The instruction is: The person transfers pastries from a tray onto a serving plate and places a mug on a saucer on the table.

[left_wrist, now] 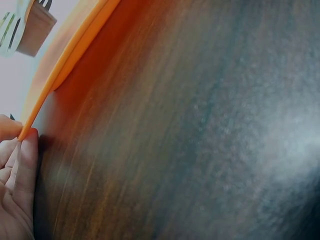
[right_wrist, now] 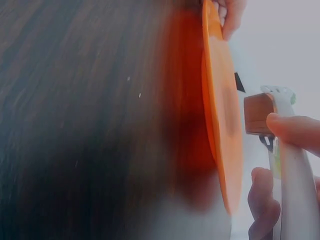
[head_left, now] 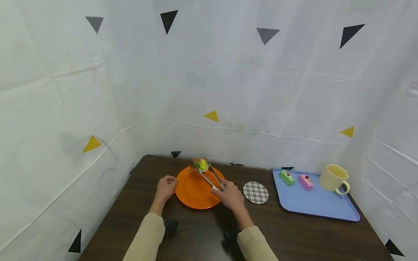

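Note:
My left hand [head_left: 167,187] pinches the rim of an orange plate [head_left: 199,194] between thumb and fingers, on the plate's left side. From the right, my right hand [head_left: 232,197] grips a pair of metal tongs [head_left: 209,184]. Between the tongs' tips, over the far part of the plate, is a small toy cake [head_left: 202,165] with a yellow and green top. Its brown side [right_wrist: 258,114] faces the plate in the right wrist view, with a gap between them. In the left wrist view, thumb and fingers [left_wrist: 27,155] close on the thin plate rim.
Right of the plate lies a round checked coaster [head_left: 256,192]. Farther right, a blue tray [head_left: 321,206] bears a green toy cake [head_left: 287,178], a pink toy cake [head_left: 305,182] and a yellow mug [head_left: 334,178]. White sheeting [head_left: 245,79] hangs behind the dark wooden table [head_left: 196,232].

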Available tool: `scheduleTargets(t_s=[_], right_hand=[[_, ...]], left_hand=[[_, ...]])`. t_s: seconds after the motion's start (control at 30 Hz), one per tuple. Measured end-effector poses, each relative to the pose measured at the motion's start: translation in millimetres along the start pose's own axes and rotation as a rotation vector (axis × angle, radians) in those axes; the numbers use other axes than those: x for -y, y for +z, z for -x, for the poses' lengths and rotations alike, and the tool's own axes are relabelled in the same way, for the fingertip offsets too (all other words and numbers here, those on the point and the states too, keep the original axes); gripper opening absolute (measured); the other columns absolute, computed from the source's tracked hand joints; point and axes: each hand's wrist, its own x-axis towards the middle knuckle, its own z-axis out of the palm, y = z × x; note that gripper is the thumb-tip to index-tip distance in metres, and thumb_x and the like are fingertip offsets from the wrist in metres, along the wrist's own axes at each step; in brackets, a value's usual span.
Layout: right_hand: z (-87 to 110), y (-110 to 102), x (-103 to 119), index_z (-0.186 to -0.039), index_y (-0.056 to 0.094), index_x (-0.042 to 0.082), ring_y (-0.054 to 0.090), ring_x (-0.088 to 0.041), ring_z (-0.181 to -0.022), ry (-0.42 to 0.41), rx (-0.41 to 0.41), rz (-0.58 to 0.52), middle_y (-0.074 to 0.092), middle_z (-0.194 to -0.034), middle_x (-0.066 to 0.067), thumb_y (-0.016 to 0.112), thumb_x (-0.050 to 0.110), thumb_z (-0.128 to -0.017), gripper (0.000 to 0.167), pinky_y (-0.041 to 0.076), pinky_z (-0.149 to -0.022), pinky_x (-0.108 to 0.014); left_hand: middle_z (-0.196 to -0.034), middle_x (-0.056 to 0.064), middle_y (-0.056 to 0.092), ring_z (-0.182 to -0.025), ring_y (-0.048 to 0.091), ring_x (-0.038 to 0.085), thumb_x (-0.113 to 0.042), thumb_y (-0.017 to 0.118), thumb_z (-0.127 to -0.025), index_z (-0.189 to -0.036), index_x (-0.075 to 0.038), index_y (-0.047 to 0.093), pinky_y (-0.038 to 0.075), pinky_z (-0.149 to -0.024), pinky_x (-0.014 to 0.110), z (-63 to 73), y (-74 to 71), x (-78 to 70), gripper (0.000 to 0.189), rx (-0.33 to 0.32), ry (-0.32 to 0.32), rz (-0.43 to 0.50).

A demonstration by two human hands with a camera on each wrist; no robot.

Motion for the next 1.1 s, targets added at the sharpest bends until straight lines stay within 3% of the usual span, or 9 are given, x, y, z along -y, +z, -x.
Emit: scheduleTargets(t_s=[0.17,0.77,1.1], right_hand=[[1.7,2.8,5.6,-0.152,0.064,0.020,0.059,-0.025,-0.073,-0.008,0.012,0.012,0.074,-0.110,-0.008,0.081,0.050,-0.093,0.068,0.044,-0.063,-0.039],[2.0,6.1,5.4,-0.154,0.062,0.022,0.059,-0.025,-0.077,0.031,0.048,0.052,0.073,-0.119,-0.010,0.083,0.049,-0.092,0.071,0.046,-0.065,-0.039],[7.9,5.6,7.7,-0.154,0.059,0.013,0.062,-0.025,-0.079,0.008,0.065,0.042,0.075,-0.116,-0.011,0.084,0.042,-0.093,0.072,0.053,-0.072,-0.045]], left_hand=[[-0.111,0.017,0.073,-0.078,0.068,0.017,-0.021,0.064,-0.108,-0.123,0.000,0.071,0.059,-0.068,0.028,-0.5,2.8,1.1,0.027,0.000,0.001,0.005],[-0.108,0.016,0.073,-0.078,0.068,0.018,-0.020,0.065,-0.108,-0.121,0.000,0.071,0.059,-0.067,0.028,1.2,-2.0,-2.7,0.025,-0.013,-0.007,-0.007],[-0.106,0.015,0.074,-0.074,0.066,0.016,-0.021,0.066,-0.107,-0.120,-0.001,0.073,0.057,-0.065,0.027,0.5,-1.4,-4.5,0.025,-0.015,-0.029,0.014]])
